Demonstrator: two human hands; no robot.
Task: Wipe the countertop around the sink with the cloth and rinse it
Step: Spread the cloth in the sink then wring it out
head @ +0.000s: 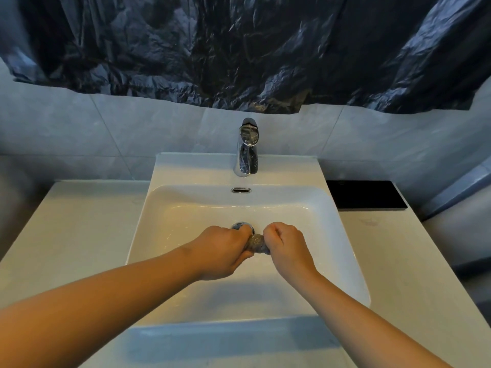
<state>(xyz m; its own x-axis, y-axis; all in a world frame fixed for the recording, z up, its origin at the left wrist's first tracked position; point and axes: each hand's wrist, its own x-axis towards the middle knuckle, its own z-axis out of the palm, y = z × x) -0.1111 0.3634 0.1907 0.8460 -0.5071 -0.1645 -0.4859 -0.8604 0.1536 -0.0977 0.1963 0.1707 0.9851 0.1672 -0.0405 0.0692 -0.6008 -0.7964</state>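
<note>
**Both hands grip a twisted cloth over the basin**

Both forearms reach in from the near edge and meet over the middle of the sink (186, 208). The left hand (224, 252) comes from the near left, fingers curled round one end of the cloth (257, 244). The right hand (288, 248) comes from the near right, knuckles up, its fist closed on the other end. The fists sit close together — only a short stretch of cloth shows between them.

The cloth is grey and bunched into a tight roll, its long axis running left to right and roughly level. It lies just on the near side of the drain (239, 225), which the left hand's fingers partly hide. The chrome faucet (248, 148) stands at the far rim, spout towards the hands. The pale desk (79, 229) flanks the sink, with a black slab (366, 193) at its far right. Dark plastic sheeting (239, 49) hangs over the far wall.
</note>
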